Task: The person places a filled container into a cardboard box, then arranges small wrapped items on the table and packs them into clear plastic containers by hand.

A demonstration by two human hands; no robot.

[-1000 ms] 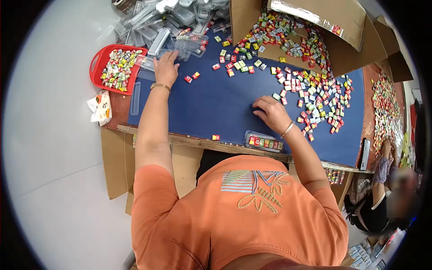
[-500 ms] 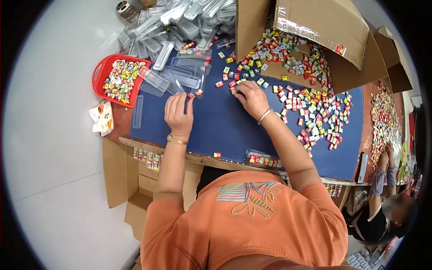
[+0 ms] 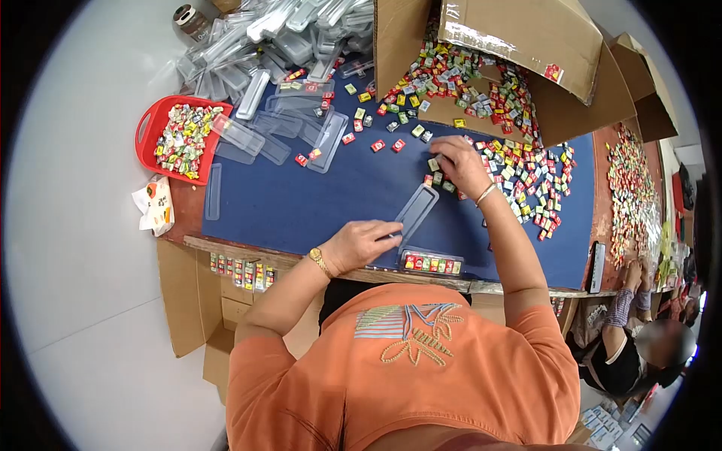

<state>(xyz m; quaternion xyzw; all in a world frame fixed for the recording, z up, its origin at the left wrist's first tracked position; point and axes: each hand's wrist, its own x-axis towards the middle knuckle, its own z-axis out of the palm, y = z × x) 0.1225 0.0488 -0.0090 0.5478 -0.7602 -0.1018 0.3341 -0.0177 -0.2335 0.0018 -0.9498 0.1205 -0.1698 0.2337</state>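
Note:
My left hand is at the front middle of the table, its fingers closed on the lower edge of a long clear plastic tray that lies at a slant. Just right of it, a clear tray filled with a row of small colourful packets sits by the table's front edge. My right hand is over the left side of a spread of loose packets, fingers curled and drawn together. A few packets lie right under its fingertips; whether one is pinched there is hidden.
A red basket of packets stands at the left, with clear trays heaped behind it. A tipped cardboard box spills packets at the back. Flat clear pieces lie back left. Another person's hands are at the far right.
My left hand has come forward and right from the back-left packets and now has a clear tray. My right hand has moved right, towards the larger spread. The view has shifted slightly.

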